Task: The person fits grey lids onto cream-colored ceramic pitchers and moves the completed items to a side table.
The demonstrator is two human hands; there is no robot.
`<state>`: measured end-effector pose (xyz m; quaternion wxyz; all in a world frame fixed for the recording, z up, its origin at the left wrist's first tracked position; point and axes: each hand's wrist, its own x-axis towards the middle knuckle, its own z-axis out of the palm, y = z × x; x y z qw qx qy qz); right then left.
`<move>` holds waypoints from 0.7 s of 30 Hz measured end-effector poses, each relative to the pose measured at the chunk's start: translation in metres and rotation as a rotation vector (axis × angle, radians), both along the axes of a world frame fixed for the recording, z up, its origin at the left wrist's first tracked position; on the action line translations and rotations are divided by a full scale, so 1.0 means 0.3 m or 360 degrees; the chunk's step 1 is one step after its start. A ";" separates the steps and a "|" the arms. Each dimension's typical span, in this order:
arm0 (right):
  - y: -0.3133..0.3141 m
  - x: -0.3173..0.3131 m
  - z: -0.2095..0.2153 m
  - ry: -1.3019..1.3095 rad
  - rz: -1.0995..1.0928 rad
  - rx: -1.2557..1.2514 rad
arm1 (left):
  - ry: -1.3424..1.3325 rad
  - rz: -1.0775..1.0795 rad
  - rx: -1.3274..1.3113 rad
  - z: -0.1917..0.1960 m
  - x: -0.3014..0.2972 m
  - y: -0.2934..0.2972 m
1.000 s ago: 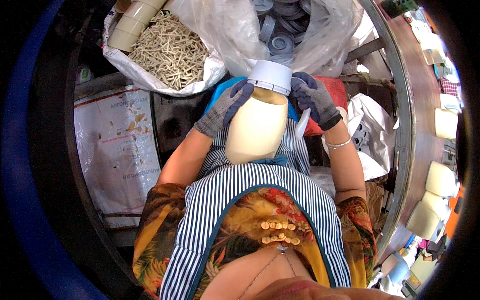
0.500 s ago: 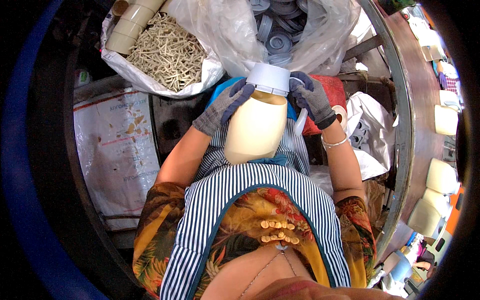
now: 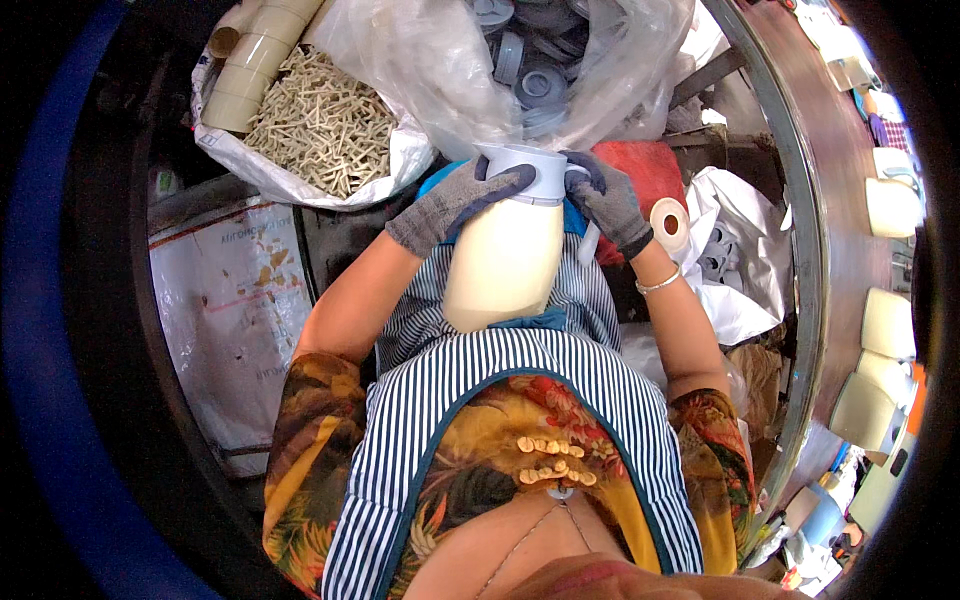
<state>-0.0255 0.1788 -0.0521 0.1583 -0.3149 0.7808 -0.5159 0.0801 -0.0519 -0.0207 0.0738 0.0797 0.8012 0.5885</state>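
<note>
A cream jug body [image 3: 505,262] rests on my lap against the striped apron, its open end pointing away from me. On that end sits a pale blue-grey jug collar [image 3: 543,178] with a spout. My gloved left hand [image 3: 462,205] is closed round the collar's left side, thumb across its front where it meets the body. At the collar's right my gloved right hand [image 3: 612,205] grips the upper part of the handle. The handle's lower end [image 3: 588,246] hangs free beside the body.
Ahead on the left, a white sack [image 3: 290,180] holds small cream pegs [image 3: 325,125] and cream cylinders [image 3: 258,70]. A clear plastic bag [image 3: 420,70] contains grey-blue round lids [image 3: 542,85]. To the right are a tape roll [image 3: 685,225], a red bag [image 3: 636,165] and a long table [image 3: 835,130] bearing cream jugs [image 3: 890,325].
The collar has come down onto the jug body, closing the gap between them. My left hand has moved from the collar's lower edge to wrap across its front.
</note>
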 end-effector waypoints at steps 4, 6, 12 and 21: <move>0.006 0.039 0.049 0.0010 -0.0046 0.0148 | 0.0031 0.0086 -0.0121 -0.026 0.001 0.002; 0.016 0.050 0.024 0.0081 -0.0048 0.0067 | -0.0571 0.0279 0.0395 0.022 0.016 0.034; 0.014 0.084 0.029 0.0080 -0.0125 0.0020 | -0.0628 0.0338 0.0638 0.070 0.026 0.060; 0.078 0.074 -0.003 0.0217 0.0035 -0.0048 | -0.0478 0.0305 0.0578 0.015 0.022 0.060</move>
